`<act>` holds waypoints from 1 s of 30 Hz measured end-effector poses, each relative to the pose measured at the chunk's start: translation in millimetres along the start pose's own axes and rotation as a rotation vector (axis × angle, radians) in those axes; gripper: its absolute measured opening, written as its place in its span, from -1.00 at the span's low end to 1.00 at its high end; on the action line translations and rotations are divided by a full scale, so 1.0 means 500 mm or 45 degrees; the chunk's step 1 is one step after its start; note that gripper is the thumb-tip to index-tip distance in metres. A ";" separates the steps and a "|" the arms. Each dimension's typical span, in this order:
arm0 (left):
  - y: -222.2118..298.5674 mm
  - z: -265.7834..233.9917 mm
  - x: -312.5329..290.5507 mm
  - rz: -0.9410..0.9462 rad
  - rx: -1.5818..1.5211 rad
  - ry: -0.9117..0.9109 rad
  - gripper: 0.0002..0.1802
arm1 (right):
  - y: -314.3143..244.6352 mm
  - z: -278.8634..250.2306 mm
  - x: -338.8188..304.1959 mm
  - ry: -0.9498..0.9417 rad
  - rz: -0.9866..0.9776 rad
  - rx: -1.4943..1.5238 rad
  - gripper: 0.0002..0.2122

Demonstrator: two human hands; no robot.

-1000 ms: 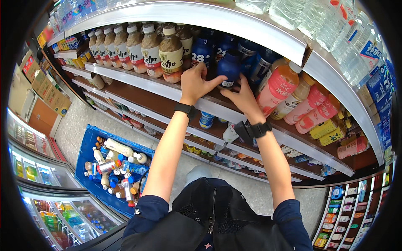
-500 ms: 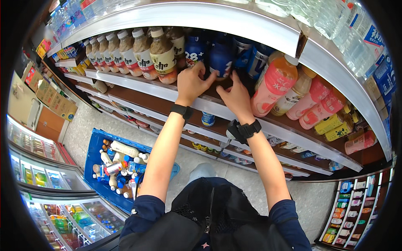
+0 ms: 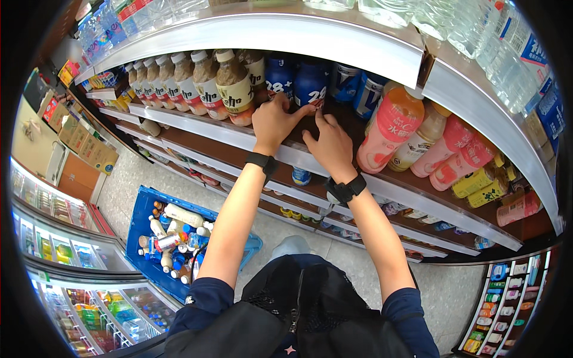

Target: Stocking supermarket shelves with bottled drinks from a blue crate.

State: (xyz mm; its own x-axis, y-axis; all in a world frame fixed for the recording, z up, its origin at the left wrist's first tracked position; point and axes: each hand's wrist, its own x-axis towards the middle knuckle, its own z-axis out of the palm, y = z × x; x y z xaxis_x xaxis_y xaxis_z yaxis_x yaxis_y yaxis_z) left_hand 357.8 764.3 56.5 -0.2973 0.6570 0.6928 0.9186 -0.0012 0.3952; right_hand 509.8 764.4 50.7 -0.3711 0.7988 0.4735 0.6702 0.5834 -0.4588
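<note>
Two dark blue bottles stand upright side by side on the shelf: the nearer blue bottle (image 3: 310, 83) and, to its left, another blue bottle (image 3: 279, 77). My left hand (image 3: 276, 124) is at the shelf edge, its thumb stretched to the base of the nearer bottle and its fingers partly curled by the left one. From the right, my right hand (image 3: 330, 145) touches the same base with its fingertips, thumb apart. Neither hand wraps round a bottle. A row of brown drink bottles (image 3: 233, 86) stands left of my hands, and a pink-labelled bottle (image 3: 392, 131) to their right.
A white-edged shelf (image 3: 250, 33) with clear water bottles runs just above my hands. Blue-and-white cans (image 3: 369, 95) stand behind my right hand. On the floor at the left is a blue crate (image 3: 136, 230) full of mixed bottles, near glass-fronted coolers (image 3: 89, 250).
The nearer blue bottle has turned, so its large white printing now faces me. My hands have come closer together at its base. The whole view has shifted slightly.
</note>
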 end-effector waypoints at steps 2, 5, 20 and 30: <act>-0.001 0.001 0.003 0.008 0.000 0.022 -0.33 | -0.002 0.001 0.003 0.000 -0.011 -0.019 -0.53; -0.002 -0.008 0.008 -0.024 0.009 -0.097 -0.42 | 0.000 0.007 0.008 -0.046 0.026 -0.028 -0.45; -0.008 0.000 -0.004 0.215 -0.285 0.087 -0.42 | -0.010 0.015 0.008 0.013 0.067 -0.046 -0.41; -0.021 -0.005 -0.003 0.274 -0.206 0.115 -0.33 | -0.021 0.019 0.007 0.030 0.061 -0.023 -0.60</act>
State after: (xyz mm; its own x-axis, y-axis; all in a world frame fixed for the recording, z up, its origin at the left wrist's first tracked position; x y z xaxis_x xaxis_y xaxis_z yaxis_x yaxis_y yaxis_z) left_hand 348.1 761.4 52.9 -0.1283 0.5584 0.8196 0.9119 -0.2584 0.3188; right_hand 495.4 762.5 50.0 -0.3235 0.8219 0.4688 0.6982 0.5418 -0.4680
